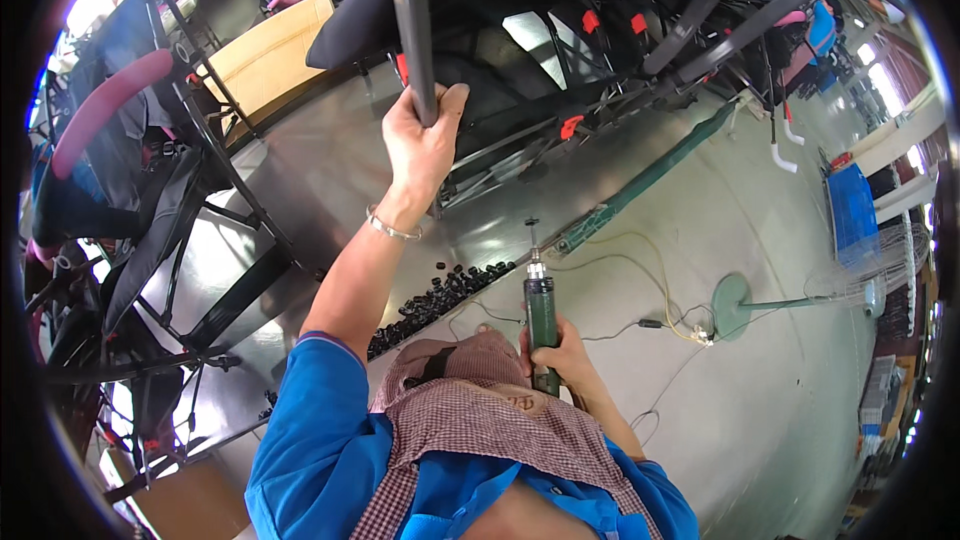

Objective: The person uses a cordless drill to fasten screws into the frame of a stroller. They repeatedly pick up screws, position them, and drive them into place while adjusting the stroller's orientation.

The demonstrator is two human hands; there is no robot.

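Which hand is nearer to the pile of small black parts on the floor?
Right. The right hand, gripping the green power screwdriver, is low beside the black parts; the left hand is raised, grasping a black frame tube.

left hand (422, 140) wraps around a dark metal frame tube (414, 20), arm up | right hand (560, 352) holds a green stick-shaped power screwdriver (541, 315), tip up | pile of small black plastic pieces (440, 295) lies on the shiny grey floor (760, 400), near both arms

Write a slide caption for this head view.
Left hand grips a black frame tube; right hand holds a green power screwdriver.
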